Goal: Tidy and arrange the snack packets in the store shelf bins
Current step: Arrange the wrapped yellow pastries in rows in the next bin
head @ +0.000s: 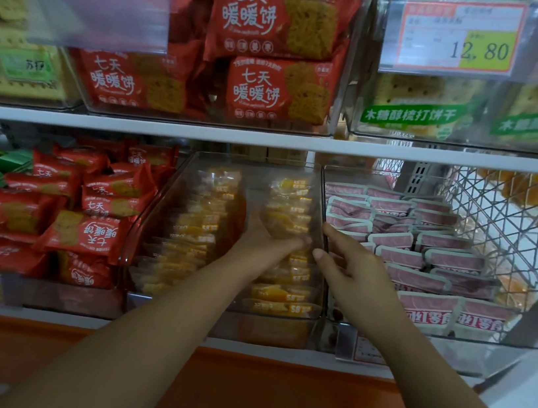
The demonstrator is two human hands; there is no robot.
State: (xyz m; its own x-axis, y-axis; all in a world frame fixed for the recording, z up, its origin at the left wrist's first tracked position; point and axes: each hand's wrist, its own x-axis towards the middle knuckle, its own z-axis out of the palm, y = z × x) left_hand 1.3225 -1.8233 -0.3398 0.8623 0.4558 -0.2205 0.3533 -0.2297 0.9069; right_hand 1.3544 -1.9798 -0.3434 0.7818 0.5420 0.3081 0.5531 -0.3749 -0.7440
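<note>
- Clear bin (151,218), lower shelf, middle: holds two rows of yellow snack packets (203,215) standing on edge.
- Yellow snack packets: judged light, soft-filmed and slippery, contents likely crushable; squeeze a row gently across its flat end faces.
- Left hand (265,241): inside the bin, fingers apparently curled round the right-hand row.
- Right hand (351,274): at the bin's right wall, fingers loosely spread, holding nothing.

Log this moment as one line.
step: tidying yellow packets | left hand: grips them in middle bin | right hand: beside that bin's right wall
</note>
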